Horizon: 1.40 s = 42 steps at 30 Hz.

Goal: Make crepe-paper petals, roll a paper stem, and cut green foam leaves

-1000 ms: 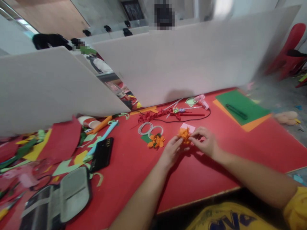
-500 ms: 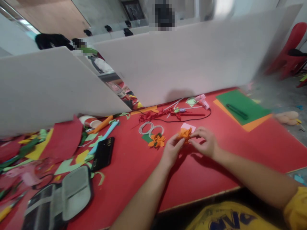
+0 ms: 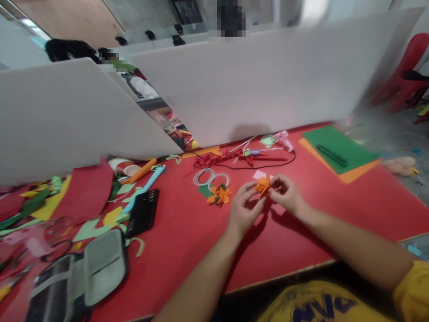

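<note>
One orange flower (image 3: 263, 184) was pinched by your right hand (image 3: 288, 197), while your left hand (image 3: 241, 209) curled half open against it.

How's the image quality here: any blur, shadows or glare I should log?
Head view, centre: orange flower readable between left hand and right hand, fine petal edges soft; head view, below: soft shadows on the red table beside the forearms; head view, edges: pink glue gun and red chair look blurred; head view, top: a pale, washed-out patch, pixelated blocks.
</note>
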Motion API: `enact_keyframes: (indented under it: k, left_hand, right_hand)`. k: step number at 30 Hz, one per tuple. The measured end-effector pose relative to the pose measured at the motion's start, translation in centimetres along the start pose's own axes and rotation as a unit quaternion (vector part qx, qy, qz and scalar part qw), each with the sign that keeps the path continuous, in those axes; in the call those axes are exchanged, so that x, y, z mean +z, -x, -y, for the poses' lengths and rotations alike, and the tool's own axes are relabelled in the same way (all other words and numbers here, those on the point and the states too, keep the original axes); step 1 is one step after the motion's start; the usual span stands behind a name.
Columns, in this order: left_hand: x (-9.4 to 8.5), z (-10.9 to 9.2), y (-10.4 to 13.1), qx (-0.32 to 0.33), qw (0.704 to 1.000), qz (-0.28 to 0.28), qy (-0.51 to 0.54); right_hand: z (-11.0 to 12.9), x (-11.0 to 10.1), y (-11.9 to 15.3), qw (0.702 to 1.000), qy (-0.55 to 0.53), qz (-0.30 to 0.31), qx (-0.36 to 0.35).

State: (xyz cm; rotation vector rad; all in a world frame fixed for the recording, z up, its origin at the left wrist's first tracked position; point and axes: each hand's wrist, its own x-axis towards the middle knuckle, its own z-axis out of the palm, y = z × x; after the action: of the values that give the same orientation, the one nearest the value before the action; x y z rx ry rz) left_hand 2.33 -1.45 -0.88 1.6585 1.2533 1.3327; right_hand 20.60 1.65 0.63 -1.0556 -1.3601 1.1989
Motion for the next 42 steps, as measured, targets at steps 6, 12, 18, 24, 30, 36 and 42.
enact_keyframes:
  k: [6,12,18,24,30,36,42]
  left_hand:
    - [-0.1,-0.1,0.0,0.069,0.994,0.002,-0.089]
    - [0.0,0.3,0.0,0.067,0.993,0.003,-0.093]
    - [-0.1,0.2,-0.1,0.027,0.998,-0.004,-0.058]
    - [-0.5,-0.6,-0.2,0.067,0.994,-0.007,-0.083]
    - [-1.0,-1.4,-0.4,0.137,0.978,0.019,-0.154]
    - [-1.0,-1.5,-0.5,0.138,0.977,0.038,-0.160]
    - [-0.9,-1.3,-0.3,0.137,0.976,0.039,-0.163]
  right_hand:
    - [-0.3,0.5,0.2,0.990,-0.122,0.033,0.068]
    - [-0.3,0.8,0.1,0.988,-0.133,0.021,0.073]
    - [-0.9,0.2,0.0,0.979,-0.166,0.042,0.113]
    - [-0.1,-0.8,-0.3,0.945,-0.251,0.099,0.186]
    - [-0.3,-1.1,-0.5,0.917,-0.307,0.130,0.221]
    - [-1.1,-1.0,-0.7,0.926,-0.297,0.128,0.194]
    - [-1.4,-1.2,-0.7,0.940,-0.274,0.090,0.181]
